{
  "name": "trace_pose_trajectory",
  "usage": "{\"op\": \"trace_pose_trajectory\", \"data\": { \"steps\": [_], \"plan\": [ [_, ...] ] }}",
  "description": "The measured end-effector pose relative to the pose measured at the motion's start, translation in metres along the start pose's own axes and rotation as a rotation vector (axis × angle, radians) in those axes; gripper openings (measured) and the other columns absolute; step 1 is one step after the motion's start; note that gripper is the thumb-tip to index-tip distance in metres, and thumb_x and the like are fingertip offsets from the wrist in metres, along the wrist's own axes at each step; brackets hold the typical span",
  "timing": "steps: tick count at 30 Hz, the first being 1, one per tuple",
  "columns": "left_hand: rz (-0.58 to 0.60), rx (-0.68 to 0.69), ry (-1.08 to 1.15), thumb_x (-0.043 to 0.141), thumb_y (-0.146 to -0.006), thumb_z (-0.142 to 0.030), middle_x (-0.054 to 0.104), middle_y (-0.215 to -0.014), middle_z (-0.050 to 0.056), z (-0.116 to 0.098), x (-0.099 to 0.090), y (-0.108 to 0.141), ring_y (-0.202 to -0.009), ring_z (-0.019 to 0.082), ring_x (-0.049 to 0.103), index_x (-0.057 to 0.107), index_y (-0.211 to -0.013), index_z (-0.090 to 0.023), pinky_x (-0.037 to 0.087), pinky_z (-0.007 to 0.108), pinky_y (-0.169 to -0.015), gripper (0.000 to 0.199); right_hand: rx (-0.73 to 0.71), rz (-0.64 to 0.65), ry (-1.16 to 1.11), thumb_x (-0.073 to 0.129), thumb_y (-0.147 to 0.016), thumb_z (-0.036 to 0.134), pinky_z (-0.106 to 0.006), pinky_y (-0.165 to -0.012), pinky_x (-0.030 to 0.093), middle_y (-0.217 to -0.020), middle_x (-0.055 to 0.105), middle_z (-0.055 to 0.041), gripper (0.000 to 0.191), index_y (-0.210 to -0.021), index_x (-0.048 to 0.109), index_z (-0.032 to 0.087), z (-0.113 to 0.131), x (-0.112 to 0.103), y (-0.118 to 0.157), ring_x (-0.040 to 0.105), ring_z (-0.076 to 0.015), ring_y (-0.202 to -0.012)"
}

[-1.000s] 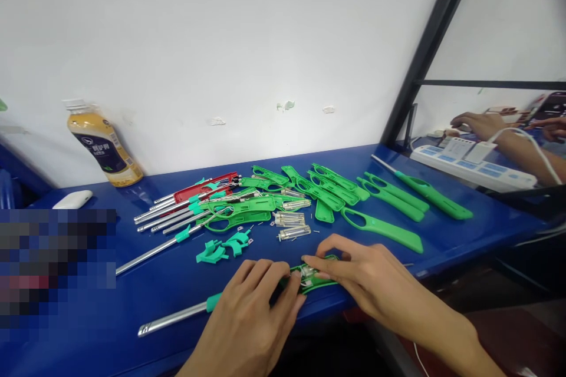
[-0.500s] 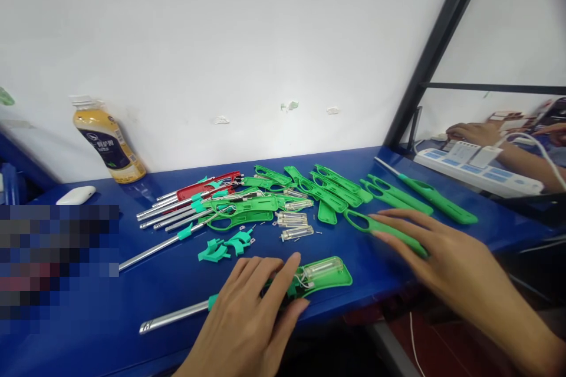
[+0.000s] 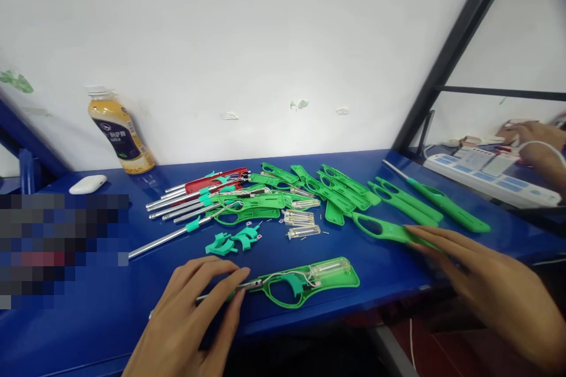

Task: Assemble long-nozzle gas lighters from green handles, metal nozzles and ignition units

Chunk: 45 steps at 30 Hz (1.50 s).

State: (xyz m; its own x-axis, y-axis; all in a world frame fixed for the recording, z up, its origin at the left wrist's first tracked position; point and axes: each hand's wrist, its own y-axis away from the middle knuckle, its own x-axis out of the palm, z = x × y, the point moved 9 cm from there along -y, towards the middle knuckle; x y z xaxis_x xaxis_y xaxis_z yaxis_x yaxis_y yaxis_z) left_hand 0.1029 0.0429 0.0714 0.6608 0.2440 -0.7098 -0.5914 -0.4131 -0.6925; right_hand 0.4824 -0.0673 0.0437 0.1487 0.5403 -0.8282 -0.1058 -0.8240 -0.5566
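Observation:
My left hand (image 3: 198, 306) is closed in a pinch around the metal tube of a half-assembled lighter (image 3: 336, 283) at the desk's front. Its green half shell lies face up, showing a clear fuel tank (image 3: 329, 269), white wires and a teal trigger (image 3: 295, 284). My right hand (image 3: 481, 277) grips the wide end of a green handle shell (image 3: 389, 231), whose finger loop points left. Beyond the hands lie loose teal triggers (image 3: 234, 240), several clear fuel tanks (image 3: 303, 231) and a pile of green half shells (image 3: 340, 188).
Metal lighter tubes (image 3: 172, 234) and a red shell (image 3: 216, 181) lie back left. A juice bottle (image 3: 121, 135) and white earbud case (image 3: 88, 184) stand farther left. A long lighter (image 3: 446, 203) lies right, near a power strip (image 3: 490, 177). Another person's hand (image 3: 537, 135) shows behind the frame.
My left hand has moved left from the lighter's handle to its tube, uncovering the trigger and loop. My right hand has shifted right along the green shell toward its wide end.

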Motion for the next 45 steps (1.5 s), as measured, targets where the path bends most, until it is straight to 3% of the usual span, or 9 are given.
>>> {"op": "trace_pose_trajectory", "data": {
  "steps": [5,10,17,22,26,32,38,45],
  "plan": [
    [0.023,-0.003,0.019,0.058,-0.107,-0.012,0.069,-0.118,0.004,-0.002,0.008,-0.004,-0.117,0.018,0.062,0.069,-0.131,-0.021,0.055,0.03,-0.102,0.028,0.006,0.038,0.012,0.049,-0.111,0.037,-0.035,-0.087,0.068,-0.145,0.075,-0.0037,0.039,-0.141,0.074,0.037,-0.003,-0.008,0.005,0.08,-0.0301,-0.117],
    [0.056,0.003,0.034,0.058,-0.108,-0.014,0.071,-0.114,0.003,-0.003,0.012,-0.006,-0.11,0.017,0.065,0.069,-0.129,-0.023,0.057,0.03,-0.096,0.025,-0.033,-0.011,-0.224,0.051,-0.112,0.034,-0.031,-0.105,0.063,-0.137,0.079,-0.0028,0.035,-0.136,0.076,0.033,0.019,-0.016,-0.005,0.079,-0.0266,-0.121],
    [0.065,-0.007,0.079,0.053,-0.111,-0.014,0.074,-0.106,0.0,-0.003,0.009,-0.008,-0.093,0.013,0.071,0.071,-0.12,-0.026,0.059,0.027,-0.083,0.024,-0.161,-0.035,-0.544,0.061,-0.108,0.029,-0.028,-0.098,0.067,-0.132,0.081,0.0033,0.03,-0.132,0.078,0.036,0.08,-0.03,-0.022,0.082,-0.0212,-0.113],
    [0.074,-0.016,0.132,0.052,-0.11,-0.013,0.073,-0.102,0.0,-0.001,0.011,-0.012,-0.088,0.013,0.07,0.073,-0.115,-0.028,0.06,0.027,-0.079,0.025,-0.219,0.014,-0.644,0.061,-0.107,0.021,-0.028,-0.102,0.065,-0.134,0.081,0.0019,0.035,-0.136,0.076,0.035,0.109,-0.023,-0.033,0.08,-0.0198,-0.118],
    [0.055,-0.028,0.153,0.054,-0.111,-0.018,0.072,-0.1,0.002,0.0,0.01,-0.015,-0.086,0.013,0.072,0.075,-0.108,-0.026,0.061,0.023,-0.075,0.023,-0.228,0.051,-0.693,0.059,-0.107,0.017,-0.032,-0.102,0.065,-0.136,0.08,0.0003,0.039,-0.138,0.075,0.035,0.118,-0.018,-0.035,0.08,-0.0218,-0.119],
    [0.022,-0.093,0.165,0.059,-0.11,-0.023,0.073,-0.1,0.0,0.006,0.01,-0.012,-0.085,0.012,0.075,0.077,-0.111,-0.028,0.063,0.021,-0.076,0.019,-0.274,0.108,-0.708,0.056,-0.108,0.013,-0.026,-0.103,0.063,-0.139,0.078,0.002,0.042,-0.139,0.073,0.036,0.132,-0.014,-0.032,0.079,-0.0169,-0.12],
    [0.008,-0.139,0.124,0.057,-0.113,-0.042,0.076,-0.096,-0.001,0.011,0.01,-0.01,-0.083,0.012,0.078,0.074,-0.127,-0.028,0.065,0.019,-0.074,0.026,-0.284,0.115,-0.654,0.056,-0.11,0.021,-0.026,-0.098,0.065,-0.137,0.079,-0.0005,0.036,-0.139,0.074,0.035,0.14,-0.013,-0.03,0.082,-0.0187,-0.113],
    [0.025,-0.098,0.145,0.054,-0.114,-0.036,0.072,-0.097,0.0,0.008,0.01,-0.01,-0.082,0.011,0.076,0.075,-0.126,-0.026,0.063,0.017,-0.074,0.025,-0.283,0.178,-0.64,0.051,-0.114,0.024,-0.026,-0.096,0.065,-0.14,0.077,0.0005,0.038,-0.142,0.071,0.038,0.146,-0.011,-0.028,0.082,-0.0186,-0.112]
  ]
}}
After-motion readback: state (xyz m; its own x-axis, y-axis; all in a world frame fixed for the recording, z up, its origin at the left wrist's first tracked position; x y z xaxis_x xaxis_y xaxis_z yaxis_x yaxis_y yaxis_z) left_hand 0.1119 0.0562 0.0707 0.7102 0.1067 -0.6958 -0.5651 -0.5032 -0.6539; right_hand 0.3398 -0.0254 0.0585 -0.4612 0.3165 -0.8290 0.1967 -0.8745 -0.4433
